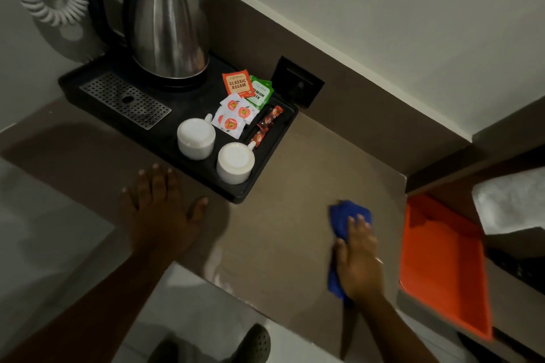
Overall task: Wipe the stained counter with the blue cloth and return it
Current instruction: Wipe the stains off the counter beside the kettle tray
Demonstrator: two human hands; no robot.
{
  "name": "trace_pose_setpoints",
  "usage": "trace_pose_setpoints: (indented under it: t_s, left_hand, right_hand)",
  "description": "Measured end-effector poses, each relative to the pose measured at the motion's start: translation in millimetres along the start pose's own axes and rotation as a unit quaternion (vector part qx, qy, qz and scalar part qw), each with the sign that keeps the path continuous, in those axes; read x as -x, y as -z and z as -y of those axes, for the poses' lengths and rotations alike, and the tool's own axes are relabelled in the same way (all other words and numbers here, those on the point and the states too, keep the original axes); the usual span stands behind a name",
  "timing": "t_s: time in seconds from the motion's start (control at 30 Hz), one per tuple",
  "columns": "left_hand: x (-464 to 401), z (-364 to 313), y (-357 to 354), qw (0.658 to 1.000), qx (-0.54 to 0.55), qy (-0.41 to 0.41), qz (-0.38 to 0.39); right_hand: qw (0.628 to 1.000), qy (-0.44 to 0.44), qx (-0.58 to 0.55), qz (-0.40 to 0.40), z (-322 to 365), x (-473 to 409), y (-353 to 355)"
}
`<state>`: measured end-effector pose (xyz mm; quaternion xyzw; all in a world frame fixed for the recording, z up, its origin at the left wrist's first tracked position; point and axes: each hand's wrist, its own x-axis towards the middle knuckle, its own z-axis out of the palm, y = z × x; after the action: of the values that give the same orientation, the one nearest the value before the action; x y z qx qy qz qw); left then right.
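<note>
A brown counter (283,197) fills the middle of the head view. The blue cloth (349,212) lies bunched on its right part, and my right hand (358,259) presses flat on top of it, covering most of it. Blue shows beyond my fingertips and along the left side of my palm. My left hand (162,209) rests flat on the counter's front left, fingers spread, holding nothing. A wet sheen (218,268) shows near the counter's front edge between my hands.
A black tray (188,109) at the back left carries a steel kettle (168,29), two upturned white cups (196,138), and tea and sugar sachets (239,103). An orange tray (442,262) sits lower right, a white towel (513,203) beyond it. A wall socket (298,81) is behind.
</note>
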<state>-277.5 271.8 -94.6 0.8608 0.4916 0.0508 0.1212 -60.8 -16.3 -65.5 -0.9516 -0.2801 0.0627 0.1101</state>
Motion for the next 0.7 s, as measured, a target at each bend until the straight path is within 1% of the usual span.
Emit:
trace_pose_setpoints:
  t_s: [0.03,0.1,0.2,0.27,0.3,0.37,0.43,0.5,0.57,0.63,0.67,0.7]
  left_hand:
    - [-0.1,0.2,0.3,1.0,0.001,0.0,0.001]
    - [-0.9,2.9,1.4,1.0,0.001,-0.003,0.001]
    - [0.6,9.2,2.6,1.0,-0.001,-0.009,0.006]
    - [-2.5,1.1,2.2,1.0,0.005,-0.008,0.011]
    - [-4.2,-2.1,1.5,1.0,0.006,-0.009,0.013]
    - [-6.4,-1.4,1.7,1.0,-0.001,-0.008,0.017]
    - [-5.1,3.9,-0.9,1.0,-0.009,-0.013,0.027]
    - [-3.4,7.7,-3.1,0.999,-0.017,-0.02,0.025]
    - [-1.2,7.0,-2.7,0.999,-0.014,-0.023,0.023]
    - [-0.1,6.6,-1.5,1.0,-0.004,-0.028,0.013]
    - [0.6,7.3,-1.3,1.0,-0.002,-0.03,0.008]
    - [1.4,6.9,-0.8,0.999,0.0,-0.032,0.006]
  right_hand:
    - [0.997,-0.068,0.005,-0.018,-12.2,14.5,3.1]
    - [0.981,-0.189,0.02,-0.036,-14.5,37.6,-2.6]
    - [0.939,-0.34,-0.014,-0.042,33.9,49.2,-18.0]
    - [0.922,-0.383,-0.044,-0.04,69.5,32.4,-20.9]
    - [0.925,-0.374,-0.053,-0.038,87.2,20.8,-23.5]
    - [0.95,-0.31,-0.035,-0.021,130.2,8.8,-35.8]
    - [0.985,-0.174,-0.008,-0.006,172.0,18.5,-55.1]
    - [1.0,-0.023,0.003,0.01,193.7,36.5,-67.1]
    - [0.995,0.091,0.012,0.039,183.3,53.6,-64.5]
    - [0.981,0.179,0.037,0.063,147.7,69.2,-55.2]
    - [0.976,0.201,0.046,0.074,125.0,77.4,-50.6]
    - [0.976,0.198,0.049,0.08,100.0,85.9,-45.4]
